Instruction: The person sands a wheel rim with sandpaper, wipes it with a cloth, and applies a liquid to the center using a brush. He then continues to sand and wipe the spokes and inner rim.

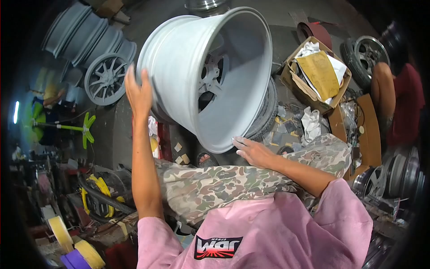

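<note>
A large grey-white wheel rim (174,76) is tilted in front of me, its deep open side facing right and its spokes showing inside. It leans over a black tire (267,112). Along the barrel's left side, my left hand (139,92) is raised with fingers spread, slightly blurred. My right hand (255,153) has its fingertips on the rim's lower lip, the thumb just below them. The forearm behind it crosses my camouflage-trousered leg.
Grey-coated rims (85,36) are stacked at upper left, near a spoked wheel (106,78). A cardboard box (293,74) of papers stands right, beside scattered sanding scraps (286,130). A green fan (88,130) is at left. Another person's knee (384,89) shows far right.
</note>
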The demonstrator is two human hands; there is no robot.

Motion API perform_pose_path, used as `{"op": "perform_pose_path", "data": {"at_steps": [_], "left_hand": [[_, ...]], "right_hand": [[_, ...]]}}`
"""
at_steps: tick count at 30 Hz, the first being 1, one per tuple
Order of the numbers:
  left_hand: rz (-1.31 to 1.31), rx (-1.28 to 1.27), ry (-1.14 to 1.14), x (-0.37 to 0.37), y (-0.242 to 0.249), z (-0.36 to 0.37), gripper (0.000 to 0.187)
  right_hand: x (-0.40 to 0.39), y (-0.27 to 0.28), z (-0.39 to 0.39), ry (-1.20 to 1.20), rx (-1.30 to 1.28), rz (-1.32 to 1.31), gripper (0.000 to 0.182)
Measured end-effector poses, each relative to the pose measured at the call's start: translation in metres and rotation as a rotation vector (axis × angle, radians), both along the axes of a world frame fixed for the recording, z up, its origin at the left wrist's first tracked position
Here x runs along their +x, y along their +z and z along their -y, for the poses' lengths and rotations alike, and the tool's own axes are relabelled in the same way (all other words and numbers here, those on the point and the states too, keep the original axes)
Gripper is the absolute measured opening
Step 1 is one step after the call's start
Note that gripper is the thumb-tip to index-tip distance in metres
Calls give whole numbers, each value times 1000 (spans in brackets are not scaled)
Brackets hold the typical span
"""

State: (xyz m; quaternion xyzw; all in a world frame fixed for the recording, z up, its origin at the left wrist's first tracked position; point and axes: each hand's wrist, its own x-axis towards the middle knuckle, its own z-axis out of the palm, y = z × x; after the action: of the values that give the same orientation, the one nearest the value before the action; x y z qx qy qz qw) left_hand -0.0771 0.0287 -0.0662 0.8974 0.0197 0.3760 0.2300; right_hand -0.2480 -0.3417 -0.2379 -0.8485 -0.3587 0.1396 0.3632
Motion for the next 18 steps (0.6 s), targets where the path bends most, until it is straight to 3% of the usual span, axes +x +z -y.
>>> {"op": "perform_pose_path", "data": {"at_steps": [2,4,5,7,10,13,14,16,18], "left_hand": [[-365,-241,119,-18,-42,-33,67],[-559,-531,-6,-44,-77,-46,75],[-585,-528,-22,-55,-108,-53,75],[-441,-813,11,-71,-160,-65,80],[-403,-733,101,-83,-161,-38,82],[-420,-677,110,-72,-146,-38,81],[-337,-475,190,-54,-149,-49,77],[-241,-282,-31,-25,-86,-49,66],[-295,-252,-108,12,-17,-36,58]], "right_hand": [[-6,-2,-4,-27,0,93,59],[-6,-9,-3,-33,-15,225,74],[-2,-16,-8,-67,1,353,68],[11,-23,-21,-81,-3,299,59],[18,-28,-30,-76,-125,352,51],[20,-30,-30,-73,-80,440,50],[27,-24,-34,-79,-86,450,50],[17,5,-48,-97,181,424,43],[3,55,-61,-179,261,310,42]]}}
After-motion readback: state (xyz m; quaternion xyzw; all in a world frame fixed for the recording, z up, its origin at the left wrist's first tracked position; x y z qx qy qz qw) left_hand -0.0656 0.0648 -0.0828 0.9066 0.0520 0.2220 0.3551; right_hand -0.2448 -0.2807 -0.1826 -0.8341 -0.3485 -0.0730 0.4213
